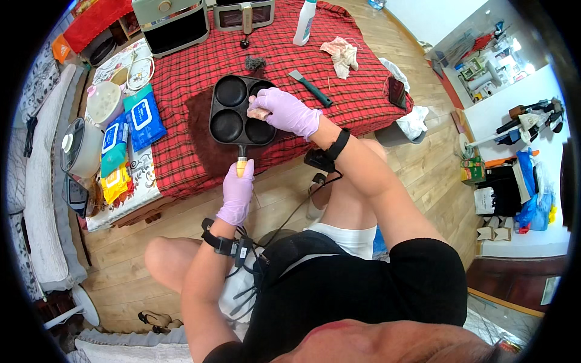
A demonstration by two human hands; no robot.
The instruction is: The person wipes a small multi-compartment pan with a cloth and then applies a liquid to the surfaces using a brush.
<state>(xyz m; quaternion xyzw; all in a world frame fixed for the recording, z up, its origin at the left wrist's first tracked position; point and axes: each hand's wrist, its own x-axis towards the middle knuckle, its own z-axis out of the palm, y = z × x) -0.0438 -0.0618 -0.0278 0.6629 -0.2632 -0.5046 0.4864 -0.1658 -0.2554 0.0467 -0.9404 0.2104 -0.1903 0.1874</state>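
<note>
A black four-cup frying pan [243,110] lies on a dark brown cloth [199,136] spread over the red plaid tablecloth. My left hand [238,193], in a pinkish-purple glove, is closed around the pan's handle [241,167]. My right hand [287,111], gloved the same way, presses a crumpled, stained cloth [258,112] against the right side of the pan, between the two right cups. Right of the pan lies a scraper with a green handle [315,92]. A grey scouring pad [255,63] sits just beyond the pan.
Beyond the pan stand two air fryers [172,27] [244,16] and a white spray bottle [305,22]. A stained rag [342,56] and a phone [396,92] lie to the right. Wipe packs [144,117] and a lidded pot [84,145] are at left. A bin [399,135] stands by the table.
</note>
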